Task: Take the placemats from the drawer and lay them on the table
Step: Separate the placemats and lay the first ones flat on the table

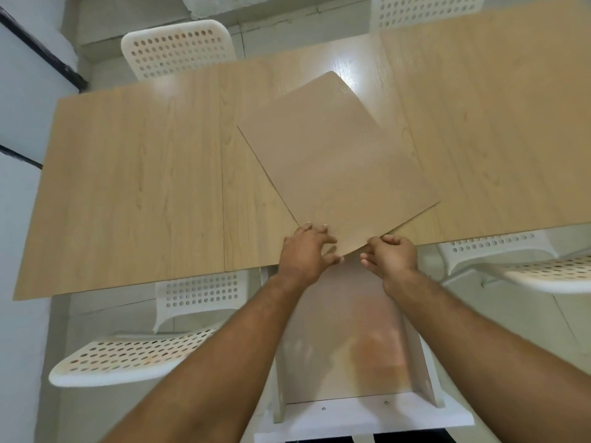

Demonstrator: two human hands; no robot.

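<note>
**Placemat gripped at the table's near edge**

On the light wood table (128,174): one tan placemat (335,155), rectangular with rounded corners, lying skewed, far corner toward 12 o'clock, near corner hanging just past the table's near edge. At that near corner, at 6 o'clock of the mat: left hand (305,251), fingers spread on top and thumb below, pinching the mat. Just beside it at 3 o'clock: right hand (391,255), fingers curled around the same edge, apparently gripping it, though the contact is partly hidden. Below the hands, at 6 o'clock: open white drawer (358,417), contents a pale blur, possibly another mat. White perforated chairs at 11 o'clock (179,49), 1 o'clock, 4 o'clock and 8 o'clock (128,356).
</note>
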